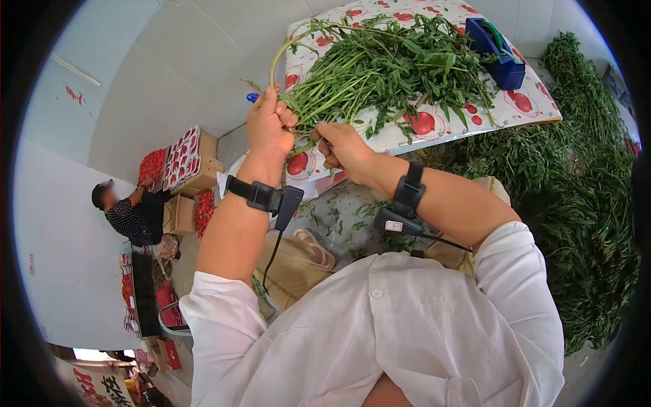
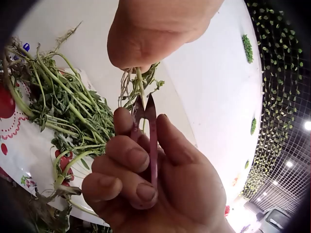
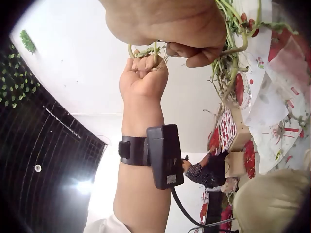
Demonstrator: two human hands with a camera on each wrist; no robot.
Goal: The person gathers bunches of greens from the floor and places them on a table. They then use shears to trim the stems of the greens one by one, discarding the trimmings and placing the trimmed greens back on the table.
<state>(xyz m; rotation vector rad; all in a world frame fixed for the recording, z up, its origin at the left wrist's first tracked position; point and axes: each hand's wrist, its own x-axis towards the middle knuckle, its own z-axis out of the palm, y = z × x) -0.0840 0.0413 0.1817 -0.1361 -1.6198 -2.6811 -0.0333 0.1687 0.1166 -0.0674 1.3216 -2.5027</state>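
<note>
My left hand grips a green plant stem at the table's near left corner. A long stem arches up from this fist toward the leafy pile. My right hand holds small snips with pinkish handles, thumb on one side and curled fingers on the other. In the left wrist view the snips' pointed blades stand apart, right at the stem below my left fist. A heap of leafy green plants lies behind both hands. The left palm's contents are hidden.
The table has a white cover with red fruit prints. A blue tape dispenser stands at its far right. More greenery piles on the floor at right. A person sits at left near cardboard boxes and red goods.
</note>
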